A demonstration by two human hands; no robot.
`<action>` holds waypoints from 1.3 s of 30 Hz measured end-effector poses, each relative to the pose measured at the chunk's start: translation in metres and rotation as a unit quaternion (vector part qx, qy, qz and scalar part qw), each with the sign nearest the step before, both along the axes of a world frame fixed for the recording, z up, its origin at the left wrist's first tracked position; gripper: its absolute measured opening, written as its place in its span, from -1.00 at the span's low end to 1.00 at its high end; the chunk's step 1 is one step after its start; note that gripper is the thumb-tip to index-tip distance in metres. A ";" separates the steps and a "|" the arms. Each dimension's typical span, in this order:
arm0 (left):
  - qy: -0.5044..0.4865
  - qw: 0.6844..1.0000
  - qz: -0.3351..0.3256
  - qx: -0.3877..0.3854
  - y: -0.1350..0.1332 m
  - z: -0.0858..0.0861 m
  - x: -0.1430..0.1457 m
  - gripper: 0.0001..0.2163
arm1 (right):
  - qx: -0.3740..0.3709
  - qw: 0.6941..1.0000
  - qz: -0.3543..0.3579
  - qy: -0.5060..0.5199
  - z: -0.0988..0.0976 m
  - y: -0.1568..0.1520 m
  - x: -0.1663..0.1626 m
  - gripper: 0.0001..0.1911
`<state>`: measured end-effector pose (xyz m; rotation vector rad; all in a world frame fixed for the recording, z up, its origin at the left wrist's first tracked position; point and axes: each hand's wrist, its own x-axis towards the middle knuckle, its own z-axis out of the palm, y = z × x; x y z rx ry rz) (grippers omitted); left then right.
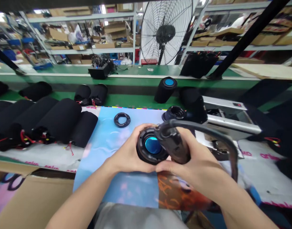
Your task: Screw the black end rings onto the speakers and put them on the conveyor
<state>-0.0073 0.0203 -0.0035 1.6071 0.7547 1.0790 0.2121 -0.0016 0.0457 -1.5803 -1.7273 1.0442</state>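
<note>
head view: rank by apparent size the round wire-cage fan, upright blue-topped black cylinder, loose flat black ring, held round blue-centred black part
1. Round wire-cage fan
2. Held round blue-centred black part, partly covered
3. Upright blue-topped black cylinder
4. Loose flat black ring

In our left hand (131, 154) we hold a round black part (147, 156), its shiny blue disc (153, 145) facing up. In our right hand (199, 156), partly covering its right side, leans a black handheld tool (176, 147); the thick cable (205, 126) arches rightward above that grip.
</note>
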 end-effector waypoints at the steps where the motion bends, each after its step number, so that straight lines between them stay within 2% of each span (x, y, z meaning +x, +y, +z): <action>1: -0.002 1.000 0.005 -0.004 -0.001 -0.001 0.000 -0.02 | -0.003 1.000 0.000 0.007 0.000 0.001 0.002 -0.21; 5: -0.011 0.999 0.002 -0.040 -0.002 -0.005 0.002 -0.05 | 0.019 0.999 -0.003 0.048 -0.002 0.003 0.006 -0.02; 10: -0.025 0.999 -0.009 -0.039 -0.001 -0.003 0.001 -0.10 | -0.011 0.998 -0.038 0.050 0.001 0.000 0.002 -0.14; 14: -0.020 0.999 -0.006 -0.025 0.000 -0.002 0.001 -0.13 | 0.041 0.998 -0.054 0.010 -0.008 0.000 0.004 -0.10; 17: -0.034 0.999 -0.008 -0.028 -0.001 -0.003 0.002 -0.15 | 0.060 0.994 -0.073 -0.047 -0.010 -0.003 0.001 -0.19; 20: -0.044 0.999 -0.003 -0.021 -0.002 -0.006 0.001 -0.15 | 0.034 0.994 -0.061 -0.080 0.002 -0.008 -0.007 -0.32; 23: -0.041 0.999 0.003 0.005 -0.003 -0.010 0.000 -0.15 | 0.012 0.993 -0.058 -0.103 0.020 -0.007 -0.012 -0.36; 25: -0.034 0.999 0.007 0.007 -0.005 -0.012 0.001 -0.13 | 0.016 0.991 -0.011 -0.131 0.027 -0.002 -0.010 -0.42; 27: -0.025 0.999 0.031 0.023 -0.009 -0.013 0.004 -0.07 | 0.027 0.989 0.037 -0.141 0.028 0.004 -0.008 -0.45; 29: -0.015 0.995 0.084 0.061 -0.015 -0.014 0.010 0.02 | 0.035 0.990 0.049 -0.130 0.025 0.008 -0.008 -0.48; 31: -0.004 0.985 0.145 0.097 -0.021 -0.015 0.018 0.04 | 0.031 0.993 0.034 -0.104 0.023 0.008 -0.009 -0.50; 33: 0.011 0.975 0.192 0.114 -0.025 -0.016 0.024 -0.04 | 0.007 0.998 0.031 -0.047 0.022 0.006 -0.007 -0.50; 35: 0.037 0.965 0.229 0.118 -0.028 -0.016 0.026 -0.16 | -0.025 0.998 0.019 0.057 0.024 0.005 0.003 -0.42; 36: 0.051 0.961 0.245 0.119 -0.029 -0.016 0.027 -0.20 | -0.012 0.993 -0.010 0.119 0.026 0.005 0.011 -0.41; 38: 0.076 0.953 0.267 0.123 -0.029 -0.014 0.025 -0.25 | 0.093 0.961 -0.119 0.234 0.031 0.006 0.032 -0.45; 39: 0.084 0.949 0.275 0.131 -0.028 -0.013 0.024 -0.27 | 0.169 0.928 -0.184 0.276 0.035 0.008 0.044 -0.49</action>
